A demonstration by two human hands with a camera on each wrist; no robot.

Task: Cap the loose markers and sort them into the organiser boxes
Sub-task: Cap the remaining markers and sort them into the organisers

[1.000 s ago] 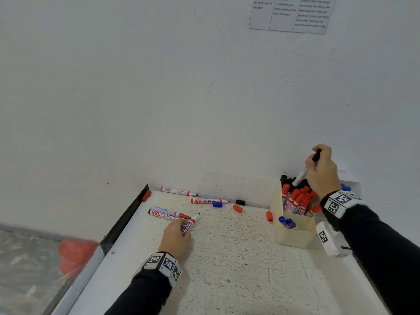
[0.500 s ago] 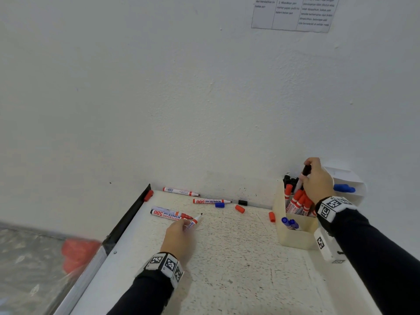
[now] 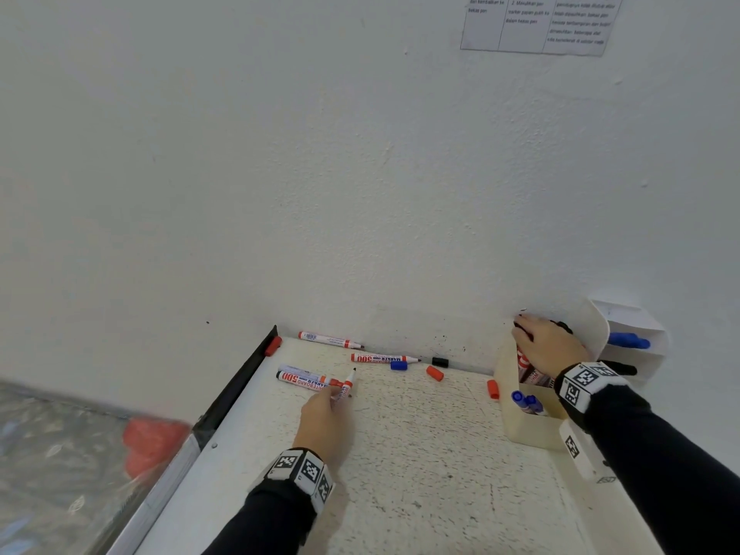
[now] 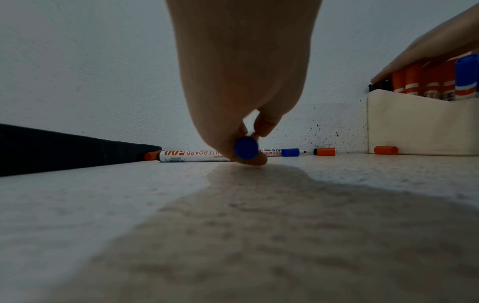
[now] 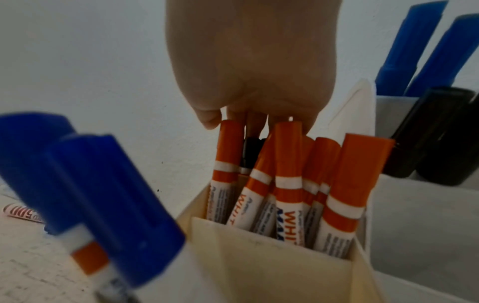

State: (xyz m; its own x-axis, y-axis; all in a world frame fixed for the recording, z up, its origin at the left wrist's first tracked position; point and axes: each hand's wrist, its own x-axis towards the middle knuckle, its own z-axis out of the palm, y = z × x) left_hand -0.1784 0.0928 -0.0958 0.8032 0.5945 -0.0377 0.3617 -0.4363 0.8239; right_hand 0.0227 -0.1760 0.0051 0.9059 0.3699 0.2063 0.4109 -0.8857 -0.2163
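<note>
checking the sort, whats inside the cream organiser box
Cream organiser box: red-capped markers mid-compartment, two blue-capped markers in front. The right hand covers most of the back compartment.

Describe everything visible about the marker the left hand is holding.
The marker is a slim white-barrelled whiteboard pen with orange bands and print too blurred to read. Its dark tip is uncapped and points away toward the wall. The left wrist view shows a round blue end facing the camera. The left hand pinches it by the rear half, low over the speckled table, right beside another marker lying flat.
</note>
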